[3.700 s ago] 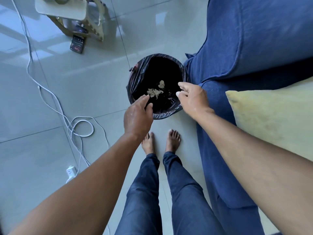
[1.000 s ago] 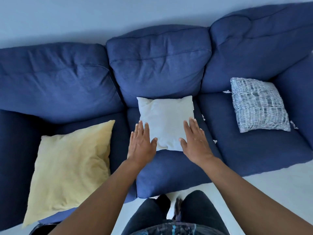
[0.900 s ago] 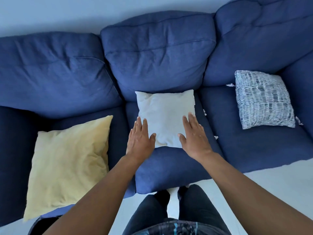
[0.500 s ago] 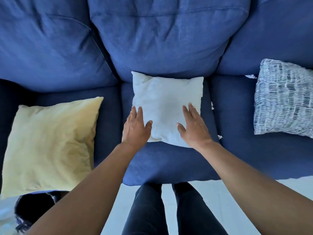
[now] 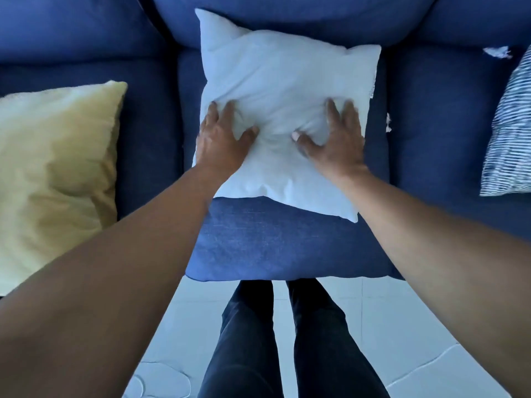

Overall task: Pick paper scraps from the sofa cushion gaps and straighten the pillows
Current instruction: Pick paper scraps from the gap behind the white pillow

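Note:
A white pillow lies on the middle seat cushion of the blue sofa, its far edge against the back cushion. My left hand and my right hand are both sunk into its near half, fingers and thumbs bunching the fabric into folds between them. A white paper scrap sits in the gap to the right of the middle cushion. Another scrap lies at the back of the right seat.
A yellow pillow lies askew on the left seat. A blue-and-white striped pillow lies on the right seat, cut off by the frame edge. My legs stand on the pale tiled floor against the sofa front.
I turned from the bin to the sofa and leaned in. Both hands moved from the pillow's near corners onto its surface and now dig into the fabric, which has wrinkled.

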Demonstrator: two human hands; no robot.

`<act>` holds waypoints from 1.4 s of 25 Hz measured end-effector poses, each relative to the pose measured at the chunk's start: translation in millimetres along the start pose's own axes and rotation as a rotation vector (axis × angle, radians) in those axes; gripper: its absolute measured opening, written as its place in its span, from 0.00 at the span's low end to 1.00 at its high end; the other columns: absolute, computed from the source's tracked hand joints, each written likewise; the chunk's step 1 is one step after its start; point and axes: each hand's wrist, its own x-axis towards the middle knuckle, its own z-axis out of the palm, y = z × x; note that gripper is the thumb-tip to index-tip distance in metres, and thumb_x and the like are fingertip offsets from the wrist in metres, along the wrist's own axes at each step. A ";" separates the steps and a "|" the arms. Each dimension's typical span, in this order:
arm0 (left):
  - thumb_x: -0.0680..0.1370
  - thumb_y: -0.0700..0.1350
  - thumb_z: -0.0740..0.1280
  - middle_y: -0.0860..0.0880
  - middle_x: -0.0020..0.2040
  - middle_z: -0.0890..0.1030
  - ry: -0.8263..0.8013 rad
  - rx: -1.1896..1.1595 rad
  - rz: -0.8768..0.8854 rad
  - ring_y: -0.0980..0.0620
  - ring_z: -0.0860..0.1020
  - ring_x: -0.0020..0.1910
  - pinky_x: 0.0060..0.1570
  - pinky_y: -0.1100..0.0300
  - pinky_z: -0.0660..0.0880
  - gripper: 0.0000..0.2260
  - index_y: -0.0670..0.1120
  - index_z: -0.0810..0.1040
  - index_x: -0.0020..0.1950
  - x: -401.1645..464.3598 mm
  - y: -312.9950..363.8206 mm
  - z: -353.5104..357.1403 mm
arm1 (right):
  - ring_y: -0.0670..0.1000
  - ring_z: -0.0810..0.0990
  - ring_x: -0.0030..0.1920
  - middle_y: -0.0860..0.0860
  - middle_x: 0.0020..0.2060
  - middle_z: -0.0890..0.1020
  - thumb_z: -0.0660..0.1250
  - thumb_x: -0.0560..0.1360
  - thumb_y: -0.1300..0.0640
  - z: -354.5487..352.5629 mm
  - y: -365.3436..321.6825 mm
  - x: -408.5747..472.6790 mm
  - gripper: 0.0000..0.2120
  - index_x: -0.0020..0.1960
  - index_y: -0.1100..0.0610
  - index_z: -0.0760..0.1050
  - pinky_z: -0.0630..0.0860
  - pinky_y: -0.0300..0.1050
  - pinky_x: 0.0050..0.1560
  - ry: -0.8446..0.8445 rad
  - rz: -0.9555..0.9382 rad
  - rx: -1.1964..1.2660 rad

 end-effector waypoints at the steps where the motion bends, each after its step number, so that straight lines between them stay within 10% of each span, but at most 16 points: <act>1: 0.74 0.67 0.66 0.47 0.79 0.60 -0.006 -0.082 -0.089 0.44 0.64 0.74 0.70 0.47 0.67 0.39 0.53 0.58 0.79 4.3 -3.3 -1.0 | 0.56 0.45 0.82 0.56 0.82 0.46 0.64 0.68 0.25 -2.4 3.3 6.0 0.51 0.81 0.47 0.49 0.54 0.64 0.77 0.002 0.085 0.080; 9: 0.63 0.69 0.75 0.58 0.58 0.81 -0.105 -0.527 -0.273 0.52 0.80 0.58 0.59 0.48 0.78 0.36 0.58 0.72 0.67 -25.2 6.6 -25.1 | 0.45 0.70 0.73 0.41 0.74 0.70 0.76 0.59 0.29 -30.9 24.2 -10.4 0.55 0.79 0.45 0.57 0.68 0.48 0.74 -0.036 0.315 0.698; 14: 0.65 0.70 0.72 0.64 0.51 0.79 -0.052 -0.432 -0.280 0.54 0.79 0.56 0.56 0.51 0.77 0.30 0.63 0.72 0.63 -86.6 2.1 -33.9 | 0.42 0.73 0.70 0.37 0.70 0.73 0.73 0.61 0.27 -52.3 30.6 -62.0 0.48 0.76 0.40 0.61 0.69 0.43 0.71 0.055 0.252 0.578; 20: 0.73 0.62 0.70 0.52 0.64 0.77 -0.190 -0.274 -0.382 0.44 0.74 0.65 0.62 0.46 0.73 0.34 0.58 0.60 0.75 -124.9 -22.0 7.6 | 0.57 0.65 0.75 0.56 0.73 0.68 0.72 0.70 0.35 -13.3 58.2 -91.6 0.45 0.80 0.46 0.55 0.65 0.50 0.74 -0.133 0.356 0.348; 25: 0.77 0.53 0.69 0.49 0.75 0.67 0.198 -0.161 -0.148 0.47 0.64 0.73 0.68 0.52 0.65 0.32 0.49 0.62 0.78 -88.3 2.4 -2.4 | 0.57 0.64 0.74 0.54 0.74 0.67 0.71 0.75 0.43 -24.3 38.5 -71.6 0.37 0.78 0.53 0.61 0.64 0.52 0.75 0.101 0.184 0.287; 31: 0.80 0.47 0.67 0.47 0.64 0.77 0.274 -0.231 0.055 0.47 0.74 0.62 0.59 0.59 0.71 0.18 0.45 0.75 0.69 20.2 64.1 -17.9 | 0.52 0.64 0.77 0.53 0.76 0.68 0.68 0.79 0.54 -40.5 -15.1 -5.5 0.28 0.77 0.58 0.66 0.60 0.45 0.77 0.175 -0.141 0.243; 35: 0.77 0.49 0.70 0.45 0.55 0.79 0.269 -0.289 -0.148 0.44 0.76 0.56 0.52 0.52 0.74 0.13 0.41 0.77 0.56 96.2 79.8 11.8 | 0.52 0.64 0.77 0.54 0.77 0.67 0.67 0.80 0.55 -29.1 -13.7 47.6 0.26 0.76 0.59 0.67 0.61 0.48 0.78 0.111 -0.237 0.157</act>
